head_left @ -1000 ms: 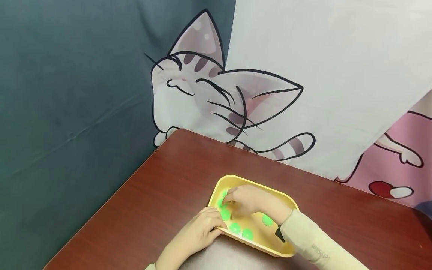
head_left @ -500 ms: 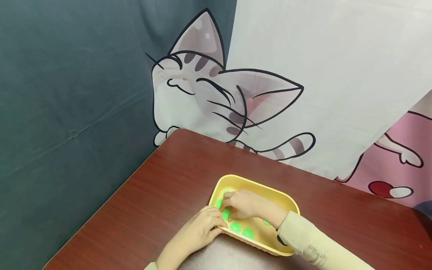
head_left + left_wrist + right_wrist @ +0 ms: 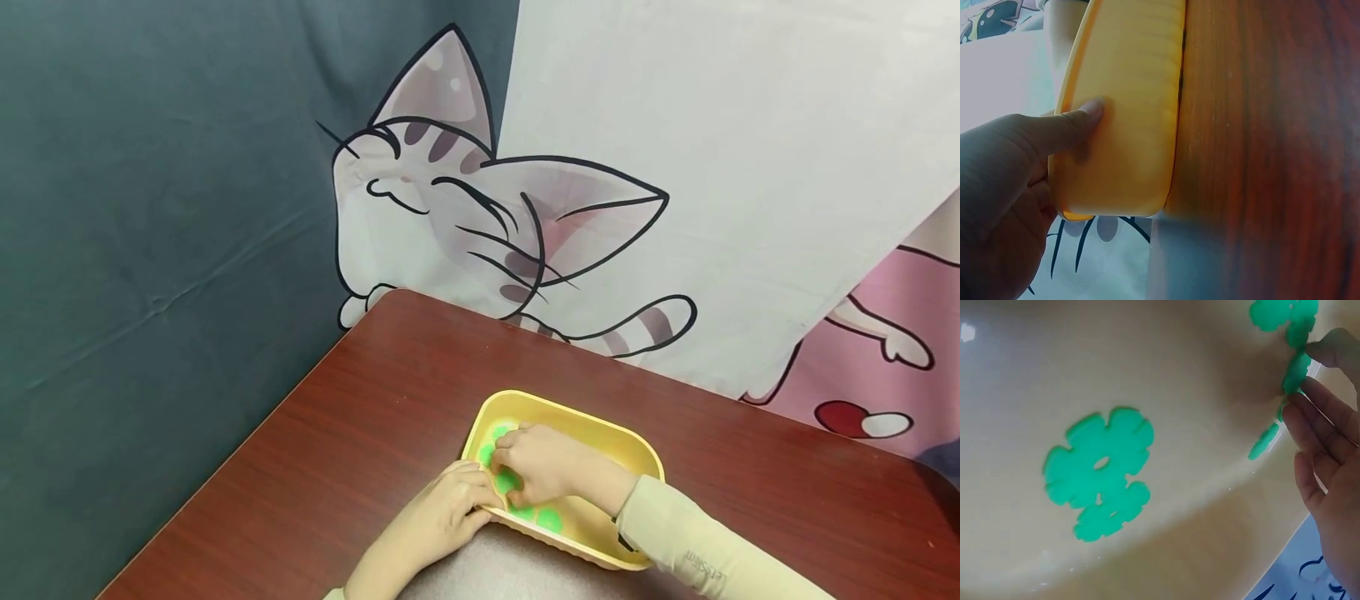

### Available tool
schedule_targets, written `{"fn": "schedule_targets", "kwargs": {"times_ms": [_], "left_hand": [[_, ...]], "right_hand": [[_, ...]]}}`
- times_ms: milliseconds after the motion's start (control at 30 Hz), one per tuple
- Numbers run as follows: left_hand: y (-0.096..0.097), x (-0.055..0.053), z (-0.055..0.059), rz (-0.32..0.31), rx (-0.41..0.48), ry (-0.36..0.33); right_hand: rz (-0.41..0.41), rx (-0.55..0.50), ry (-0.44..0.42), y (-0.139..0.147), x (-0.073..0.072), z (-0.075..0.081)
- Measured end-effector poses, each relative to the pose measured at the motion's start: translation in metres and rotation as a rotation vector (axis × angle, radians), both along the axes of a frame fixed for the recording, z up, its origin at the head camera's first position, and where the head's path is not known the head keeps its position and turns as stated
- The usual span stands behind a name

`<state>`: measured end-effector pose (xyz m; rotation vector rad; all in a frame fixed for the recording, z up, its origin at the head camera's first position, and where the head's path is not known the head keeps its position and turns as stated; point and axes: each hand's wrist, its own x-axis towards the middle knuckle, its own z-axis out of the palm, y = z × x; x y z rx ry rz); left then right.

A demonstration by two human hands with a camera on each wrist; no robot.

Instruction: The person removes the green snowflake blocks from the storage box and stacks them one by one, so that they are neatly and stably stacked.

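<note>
A yellow plastic tray [image 3: 600, 422] stands on the table with several green snowflake-shaped plastic discs [image 3: 550, 522] in it. My left hand [image 3: 450, 510] grips its near left corner, thumb against the outer wall [image 3: 1125, 150], fingers over the rim. Inside, my right hand [image 3: 542, 462] is at the left end, with thumb and fingers pinching one green snowflake disc [image 3: 1297, 372]. More discs lie close by along the wall. Two overlapping discs [image 3: 1100, 456] lie on the tray floor, apart from the right hand; in the head view the right forearm hides that part.
Under the tray is a reddish-brown wooden table [image 3: 360, 417], its left edge running along a dark grey-green curtain [image 3: 165, 208]. Behind the far edge hangs a white cloth [image 3: 637, 92] printed with a cartoon cat.
My right hand has moved slightly toward the near left of the tray, its fingers closing in on the discs there. The left hand keeps its grip on the corner.
</note>
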<state>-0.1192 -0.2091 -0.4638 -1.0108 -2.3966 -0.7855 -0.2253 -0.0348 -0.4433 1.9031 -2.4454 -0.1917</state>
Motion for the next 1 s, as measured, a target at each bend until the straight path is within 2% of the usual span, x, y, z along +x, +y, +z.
{"fn": "schedule_targets", "kwargs": {"times_ms": [100, 167, 667, 1000], "left_hand": [[0.000, 0.000, 0.000, 0.000, 0.001, -0.004], [0.000, 0.000, 0.000, 0.000, 0.000, 0.001], [0.000, -0.001, 0.002, 0.011, -0.013, 0.014], [0.000, 0.000, 0.000, 0.017, -0.011, -0.020]], "right_hand": [[0.028, 0.001, 0.067, -0.001, 0.002, 0.000], [0.036, 0.008, 0.082, -0.001, 0.003, 0.002], [-0.159, 0.032, -0.095, 0.004, 0.001, 0.009], [-0.186, 0.040, -0.035, -0.002, 0.005, 0.009]]}}
